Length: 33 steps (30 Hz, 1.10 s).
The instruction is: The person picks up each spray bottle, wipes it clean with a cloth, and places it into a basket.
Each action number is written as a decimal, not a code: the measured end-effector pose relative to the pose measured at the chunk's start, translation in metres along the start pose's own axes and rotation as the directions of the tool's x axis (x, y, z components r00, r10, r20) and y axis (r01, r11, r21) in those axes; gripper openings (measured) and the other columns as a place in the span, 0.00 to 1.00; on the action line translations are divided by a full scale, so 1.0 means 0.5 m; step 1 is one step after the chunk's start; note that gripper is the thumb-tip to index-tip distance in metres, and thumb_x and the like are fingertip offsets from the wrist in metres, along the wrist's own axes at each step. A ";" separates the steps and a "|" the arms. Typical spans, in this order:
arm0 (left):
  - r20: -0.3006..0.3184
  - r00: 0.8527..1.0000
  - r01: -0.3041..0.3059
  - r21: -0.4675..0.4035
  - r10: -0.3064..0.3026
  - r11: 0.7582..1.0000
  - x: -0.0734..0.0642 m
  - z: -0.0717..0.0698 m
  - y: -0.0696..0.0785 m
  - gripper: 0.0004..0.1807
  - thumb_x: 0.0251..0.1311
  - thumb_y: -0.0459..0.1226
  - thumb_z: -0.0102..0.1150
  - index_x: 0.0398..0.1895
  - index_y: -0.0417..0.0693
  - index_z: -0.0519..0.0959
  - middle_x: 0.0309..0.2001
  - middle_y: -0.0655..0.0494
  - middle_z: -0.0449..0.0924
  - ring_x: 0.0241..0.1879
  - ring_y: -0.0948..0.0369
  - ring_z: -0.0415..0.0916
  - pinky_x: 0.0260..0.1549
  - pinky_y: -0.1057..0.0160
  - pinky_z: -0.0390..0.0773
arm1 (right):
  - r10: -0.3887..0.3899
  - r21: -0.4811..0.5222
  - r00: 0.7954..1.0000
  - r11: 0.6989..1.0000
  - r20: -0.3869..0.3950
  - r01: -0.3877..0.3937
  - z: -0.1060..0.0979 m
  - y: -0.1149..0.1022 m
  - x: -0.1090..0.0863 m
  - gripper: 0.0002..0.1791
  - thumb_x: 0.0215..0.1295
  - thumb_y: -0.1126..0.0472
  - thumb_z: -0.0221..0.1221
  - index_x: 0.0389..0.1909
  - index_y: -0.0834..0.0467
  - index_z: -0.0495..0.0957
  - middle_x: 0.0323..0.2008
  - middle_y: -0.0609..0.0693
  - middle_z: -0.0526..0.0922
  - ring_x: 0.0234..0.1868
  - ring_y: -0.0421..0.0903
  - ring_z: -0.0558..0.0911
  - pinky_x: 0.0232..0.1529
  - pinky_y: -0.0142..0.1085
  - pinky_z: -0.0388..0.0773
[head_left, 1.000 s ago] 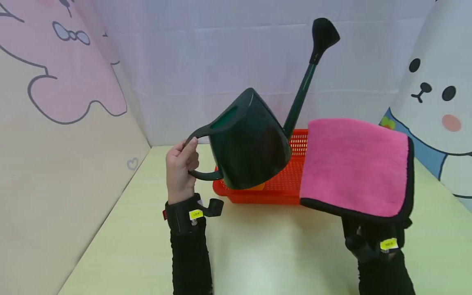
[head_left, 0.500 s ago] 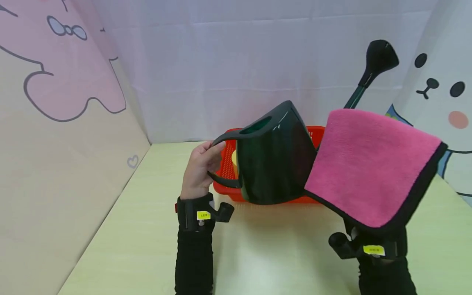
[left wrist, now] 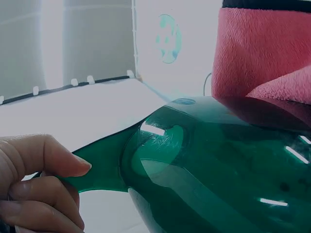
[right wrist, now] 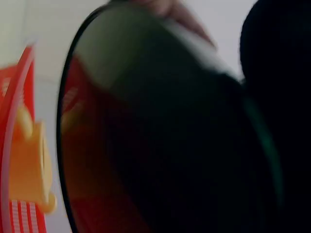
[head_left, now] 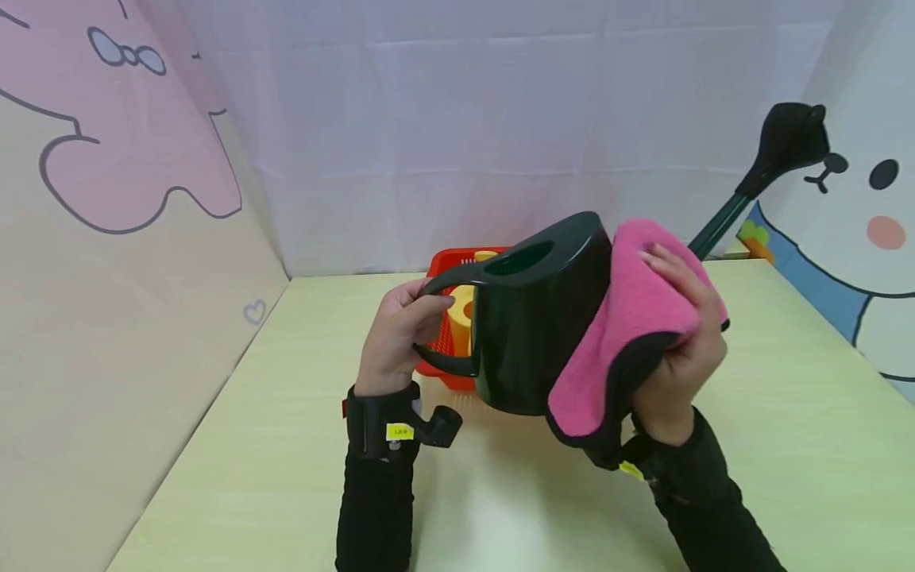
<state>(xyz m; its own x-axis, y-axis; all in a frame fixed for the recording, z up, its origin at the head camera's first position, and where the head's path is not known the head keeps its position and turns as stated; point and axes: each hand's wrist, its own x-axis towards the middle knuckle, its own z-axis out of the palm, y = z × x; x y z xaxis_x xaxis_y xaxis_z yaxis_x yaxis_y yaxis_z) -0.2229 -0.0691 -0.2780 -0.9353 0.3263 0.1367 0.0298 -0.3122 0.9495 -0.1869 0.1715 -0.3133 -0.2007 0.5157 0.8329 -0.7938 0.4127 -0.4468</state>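
Observation:
A dark green watering can (head_left: pixel 539 326) is held up above the table, its long spout pointing up to the right and ending in a black rose (head_left: pixel 792 143). My left hand (head_left: pixel 396 334) grips the can's handle (head_left: pixel 452 278), thumb on top, as the left wrist view also shows. My right hand (head_left: pixel 682 349) holds a pink cloth (head_left: pixel 646 290) with black edging, bunched against the can's spout side. The cloth hides the lower spout and part of the can's wall. The can's dark body (right wrist: pixel 160 121) fills much of the blurred right wrist view.
Behind the can stands a red plastic basket (head_left: pixel 443 258), partly hidden. Yellow pieces (head_left: pixel 461 310) sit in it, one with a round hole. The pale table (head_left: pixel 272 445) meets a white curtain (head_left: pixel 429 143) at the back and printed side walls.
The watering can has moved right and down, its spout tipping further right. My right hand has turned and brought the cloth left onto the can; before, the cloth lay draped over that hand.

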 end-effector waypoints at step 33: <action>-0.078 0.989 -0.130 -0.072 0.124 0.989 -0.002 -0.019 -0.002 0.13 0.53 0.27 0.42 0.15 0.49 0.68 0.09 0.61 0.60 0.11 0.64 0.56 0.14 0.70 0.54 | 0.207 -0.280 0.931 0.952 0.300 -0.121 0.029 -0.042 -0.025 0.47 0.46 0.38 0.64 0.65 0.57 0.61 0.67 0.56 0.57 0.68 0.47 0.56 0.58 0.54 0.67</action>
<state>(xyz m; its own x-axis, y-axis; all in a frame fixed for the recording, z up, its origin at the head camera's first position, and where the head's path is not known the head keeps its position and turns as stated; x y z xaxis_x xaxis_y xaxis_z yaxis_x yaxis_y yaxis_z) -0.2254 -0.0774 -0.2815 -0.9489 0.2147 0.2314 0.1257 -0.4157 0.9008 -0.1762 0.1454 -0.3095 -0.5229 0.3408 0.7813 -0.5711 0.5405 -0.6179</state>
